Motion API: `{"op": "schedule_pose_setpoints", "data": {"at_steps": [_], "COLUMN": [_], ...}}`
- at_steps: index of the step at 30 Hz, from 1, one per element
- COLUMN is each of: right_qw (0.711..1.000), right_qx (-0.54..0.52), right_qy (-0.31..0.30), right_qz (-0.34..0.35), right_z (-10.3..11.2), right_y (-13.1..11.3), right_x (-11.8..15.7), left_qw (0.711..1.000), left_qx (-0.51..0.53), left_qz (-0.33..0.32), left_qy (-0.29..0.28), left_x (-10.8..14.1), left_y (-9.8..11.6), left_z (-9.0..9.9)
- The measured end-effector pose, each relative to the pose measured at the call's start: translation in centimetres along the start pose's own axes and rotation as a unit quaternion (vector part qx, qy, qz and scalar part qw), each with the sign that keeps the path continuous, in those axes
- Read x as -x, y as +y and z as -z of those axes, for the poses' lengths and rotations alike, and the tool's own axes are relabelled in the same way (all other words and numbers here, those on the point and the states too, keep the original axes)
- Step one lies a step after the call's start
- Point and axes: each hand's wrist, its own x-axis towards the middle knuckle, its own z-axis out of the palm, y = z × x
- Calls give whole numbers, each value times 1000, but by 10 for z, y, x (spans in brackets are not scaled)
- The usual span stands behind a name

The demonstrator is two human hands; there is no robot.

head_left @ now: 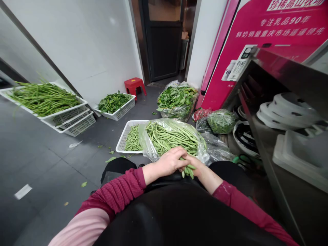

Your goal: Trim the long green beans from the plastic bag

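Note:
My left hand point(172, 158) is closed over a small bunch of green beans point(189, 171), its fingers bent across the top. From the other side my right hand point(194, 162) wraps the same bunch, and the bean ends stick out toward my lap. Just beyond both hands lies an open clear plastic bag point(148, 145) full of long green beans point(174, 136). Left of the bag, partly under its edge, a white perforated basket point(122, 140) holds short bean pieces point(133, 138). My right fingers are partly hidden behind the left hand.
Stacked white baskets point(79, 124) with long green stems stand at the left. A basket of leafy greens point(115, 102), a red stool point(134, 87) and a bag of leaves point(176, 99) are farther back. A metal shelf point(269, 164) with white containers borders my right side.

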Motion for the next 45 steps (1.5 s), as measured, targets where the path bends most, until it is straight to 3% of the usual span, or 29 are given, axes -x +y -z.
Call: {"op": "schedule_pose_setpoints", "data": {"at_steps": [5,8,10,11,13,14,16,18,20,25,28,31,34,37,39,42,45], "right_qw": [1000,999,999,999,997,995,992,991,992,995,999,985,974,991,991,990,993], "right_qx": [10,23,23,26,37,46,69,90,99,87,9,-100,-125,-52,-22,-39,-58], "right_qy": [-21,-10,-16,-30,-69,-88,-106,-100,-83,-55,25,122,173,114,60,23,-24], "right_qz": [20,35,36,30,18,15,14,13,7,-14,36,76,69,-47,-121,-131,-99], "right_z": [-3,-4,-3,-3,-1,0,0,-1,-3,-7,-3,11,23,20,12,6,9], "right_y": [2,2,1,-1,-4,-5,-6,-6,-4,-3,-8,-15,-17,-7,4,17,19], "right_x": [8,12,15,17,20,21,21,20,21,24,19,9,1,0,2,5,8], "left_qw": [994,996,997,995,969,946,899,857,835,882,895,917,936,932,930,939,930], "left_qx": [82,84,74,75,109,152,275,389,442,377,330,272,241,237,215,164,206], "left_qz": [54,-1,-18,11,145,219,317,335,326,281,287,261,243,274,296,301,303], "left_qy": [-42,-36,16,69,167,182,129,50,27,35,85,134,86,3,-21,-6,0], "left_x": [7,10,12,12,12,12,9,5,1,-3,4,16,24,22,18,14,13], "left_y": [8,8,1,-5,-19,-27,-40,-47,-50,-51,-42,-21,-5,-9,-18,-29,-32], "left_z": [-5,-8,-6,-3,3,6,8,8,7,9,8,1,-7,-14,-21,-31,-41]}}
